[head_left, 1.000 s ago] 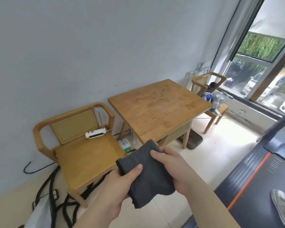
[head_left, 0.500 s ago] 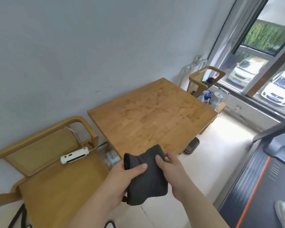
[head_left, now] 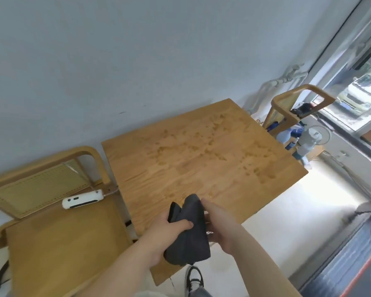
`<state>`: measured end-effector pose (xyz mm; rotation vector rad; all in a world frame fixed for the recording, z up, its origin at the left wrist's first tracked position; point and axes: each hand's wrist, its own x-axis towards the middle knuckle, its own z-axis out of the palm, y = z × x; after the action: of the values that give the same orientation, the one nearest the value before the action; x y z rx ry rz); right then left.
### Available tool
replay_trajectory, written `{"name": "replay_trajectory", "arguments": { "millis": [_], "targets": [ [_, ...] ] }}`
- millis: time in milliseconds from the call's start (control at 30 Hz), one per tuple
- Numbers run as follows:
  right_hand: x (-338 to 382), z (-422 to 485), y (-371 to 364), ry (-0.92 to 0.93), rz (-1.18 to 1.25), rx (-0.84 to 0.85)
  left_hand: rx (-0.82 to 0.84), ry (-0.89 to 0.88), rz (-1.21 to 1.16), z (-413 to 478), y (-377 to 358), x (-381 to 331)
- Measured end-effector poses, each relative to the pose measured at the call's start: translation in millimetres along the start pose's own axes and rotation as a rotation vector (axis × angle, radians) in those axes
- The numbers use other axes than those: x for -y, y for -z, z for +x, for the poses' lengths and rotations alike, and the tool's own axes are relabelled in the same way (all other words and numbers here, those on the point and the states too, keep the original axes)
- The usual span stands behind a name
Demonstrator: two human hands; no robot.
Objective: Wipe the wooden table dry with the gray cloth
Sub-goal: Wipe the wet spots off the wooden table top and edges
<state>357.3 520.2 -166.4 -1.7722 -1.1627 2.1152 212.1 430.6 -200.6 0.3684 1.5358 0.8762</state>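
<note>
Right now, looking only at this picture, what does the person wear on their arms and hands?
Nothing shows: the left hand and right hand are bare, with no gloves, rings or watch visible. Both forearms are uncovered down to the frame's lower edge, so no sleeves appear.

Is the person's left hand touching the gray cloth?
Touching. The head view shows the left hand gripping the gray cloth, its thumb curled over the fabric.

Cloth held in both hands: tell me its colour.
Dark gray cloth, plain, no pattern; the head view shows it best.
</note>
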Motion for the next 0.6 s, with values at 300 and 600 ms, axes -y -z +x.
{"name": "replay_trajectory", "arguments": {
  "millis": [300, 600],
  "targets": [
    [-21, 136, 69, 0.084, -0.816, -0.233, -0.603, -0.106, 0.452, 41, 16, 26],
    [-38, 154, 83, 0.137, -1.214, -0.202, -0.488, -0.267, 1.214, 83, -49, 105]
  ]
}}
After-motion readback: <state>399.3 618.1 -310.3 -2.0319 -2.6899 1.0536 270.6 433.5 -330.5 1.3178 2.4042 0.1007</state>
